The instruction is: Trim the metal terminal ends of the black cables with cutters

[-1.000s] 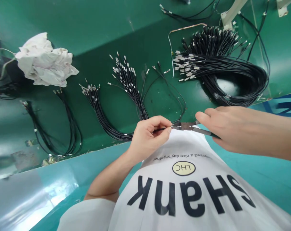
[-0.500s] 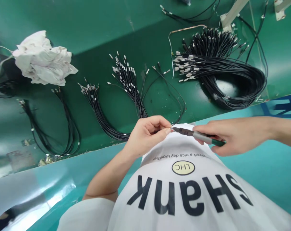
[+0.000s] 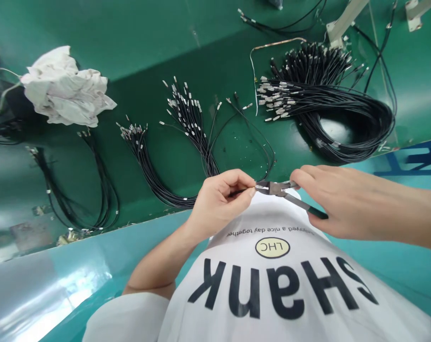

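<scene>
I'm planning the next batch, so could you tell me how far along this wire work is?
Likely done: small bundles laid on the green table. In hand: left hand pinches one wire, right hand holds cutters at its end. Seemingly left: the large coil.

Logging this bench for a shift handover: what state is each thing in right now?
left hand: shut, pinching the wire end.
right hand: shut on the cutters.
cutters: handles spread, nose at the wire end.
wire: looped, one end pinched.
rag: crumpled on the table.
large cable bundle: coiled, lying flat.
small cable bundle: uncoiled, fanned out.
</scene>
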`<state>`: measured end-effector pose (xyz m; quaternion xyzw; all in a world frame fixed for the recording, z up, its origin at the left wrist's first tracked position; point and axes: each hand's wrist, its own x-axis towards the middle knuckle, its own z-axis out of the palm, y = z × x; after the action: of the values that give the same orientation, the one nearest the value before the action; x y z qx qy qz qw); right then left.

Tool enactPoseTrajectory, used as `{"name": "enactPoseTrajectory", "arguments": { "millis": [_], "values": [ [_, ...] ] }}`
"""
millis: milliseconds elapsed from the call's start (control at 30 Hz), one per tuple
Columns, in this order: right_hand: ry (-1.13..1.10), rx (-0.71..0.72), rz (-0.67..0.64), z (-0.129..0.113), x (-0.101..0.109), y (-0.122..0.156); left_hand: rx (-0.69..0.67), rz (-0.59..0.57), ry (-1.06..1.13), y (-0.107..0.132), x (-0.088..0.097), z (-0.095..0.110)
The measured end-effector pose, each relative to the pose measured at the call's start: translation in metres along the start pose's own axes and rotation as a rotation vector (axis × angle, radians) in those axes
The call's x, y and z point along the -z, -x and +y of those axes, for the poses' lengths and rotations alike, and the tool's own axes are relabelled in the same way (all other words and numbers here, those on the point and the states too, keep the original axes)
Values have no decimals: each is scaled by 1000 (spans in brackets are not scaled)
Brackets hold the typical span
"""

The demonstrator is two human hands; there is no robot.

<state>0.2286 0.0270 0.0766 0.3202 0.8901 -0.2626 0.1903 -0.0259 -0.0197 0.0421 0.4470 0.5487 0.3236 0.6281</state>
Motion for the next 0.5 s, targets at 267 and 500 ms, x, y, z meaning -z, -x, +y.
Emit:
{"name": "enactPoseTrajectory", "arguments": {
  "millis": [267,500],
  "values": [
    [-138,-113,-135,-5,1,1,-45,100,7,5,-7,-5],
    [-533,32,-264,19,3,-14,4,58,91,5,2,-7]
  ]
}}
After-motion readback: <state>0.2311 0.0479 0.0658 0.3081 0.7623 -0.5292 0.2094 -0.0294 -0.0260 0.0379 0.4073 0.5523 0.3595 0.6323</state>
